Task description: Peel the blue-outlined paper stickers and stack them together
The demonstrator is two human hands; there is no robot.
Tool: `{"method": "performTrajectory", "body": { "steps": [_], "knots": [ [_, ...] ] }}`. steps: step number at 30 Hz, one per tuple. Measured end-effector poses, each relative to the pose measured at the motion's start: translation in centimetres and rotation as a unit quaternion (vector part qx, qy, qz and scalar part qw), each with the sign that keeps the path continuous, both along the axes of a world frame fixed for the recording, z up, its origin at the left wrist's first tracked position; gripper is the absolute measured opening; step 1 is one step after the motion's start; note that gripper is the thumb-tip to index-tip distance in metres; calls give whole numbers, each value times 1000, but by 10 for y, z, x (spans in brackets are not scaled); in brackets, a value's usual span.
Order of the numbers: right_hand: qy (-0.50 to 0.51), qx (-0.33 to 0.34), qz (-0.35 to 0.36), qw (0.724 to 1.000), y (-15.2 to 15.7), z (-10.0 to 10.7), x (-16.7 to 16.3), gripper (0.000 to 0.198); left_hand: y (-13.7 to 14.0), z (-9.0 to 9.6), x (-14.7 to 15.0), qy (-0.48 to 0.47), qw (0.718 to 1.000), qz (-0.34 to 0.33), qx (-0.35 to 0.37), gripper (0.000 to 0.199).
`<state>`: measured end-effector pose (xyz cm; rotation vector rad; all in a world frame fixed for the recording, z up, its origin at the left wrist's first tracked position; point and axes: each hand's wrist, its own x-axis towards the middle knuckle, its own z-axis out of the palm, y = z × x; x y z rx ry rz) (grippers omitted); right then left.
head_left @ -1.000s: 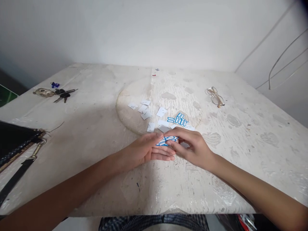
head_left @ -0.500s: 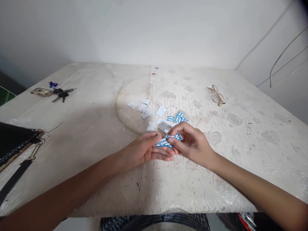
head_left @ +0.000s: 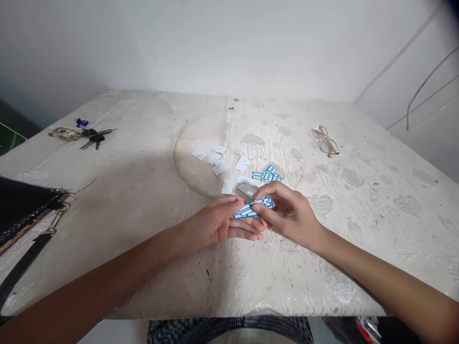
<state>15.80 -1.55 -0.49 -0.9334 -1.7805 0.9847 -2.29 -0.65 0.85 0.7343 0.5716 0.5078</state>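
Several white paper strips with blue borders [head_left: 244,210] lie fanned across the fingers of my left hand [head_left: 227,220], its thumb pressing on their near-left end. My right hand [head_left: 287,212] pinches the other end of the same strips between thumb and forefinger. Just beyond the hands, more blue-bordered strips [head_left: 268,174] sit in a loose pile on the table. Left of that pile are scattered small white paper pieces [head_left: 220,167] with faint writing. One white paper slip [head_left: 226,187] lies close to my left thumb; others are partly hidden behind my right hand.
Keys [head_left: 95,137] with a metal tag lie at the left, beside a small blue thing [head_left: 81,123]. Eyeglasses [head_left: 324,141] rest at the right. A black bag with a strap [head_left: 27,205] covers the left edge. The table [head_left: 161,277] meets a white wall.
The strips between my hands have shifted slightly and now lie closer together. The whole view has moved a little; the papers on the table look unmoved.
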Motion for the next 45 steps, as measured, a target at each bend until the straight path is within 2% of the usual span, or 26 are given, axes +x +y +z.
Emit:
{"method": "performTrajectory", "body": {
  "steps": [7, 13, 19, 27, 32, 40, 45],
  "knots": [
    [5, 49, -50, 998, 0, 2, -1, 7, 1, -1, -2, -1, 1000, 20, -3, 24],
    [8, 29, -36, 999, -1, 1, 0, 5, 0, 0, 0, -7, 999, 43, -4, 25],
    [-11, 26, -18, 999, -3, 1, -2, 3, -2, 0, 1, -35, 999, 27, 6, 29],
    [-32, 31, 31, 999, -2, 5, -2, 18, -1, -6, 1, -40, 998, 34, 24, 21],
    [-36, 24, 22, 999, -4, 6, -1, 20, -1, -5, 1, -27, 999, 44, 13, 19],
    [-85, 104, 2, 991, -6, 7, -3, 19, -3, -6, 1, -50, 998, 44, -12, 21],
    [-39, 44, 28, 998, -9, 1, -5, 24, -8, -3, 4, -9, 998, 62, 17, 22]
  ]
}}
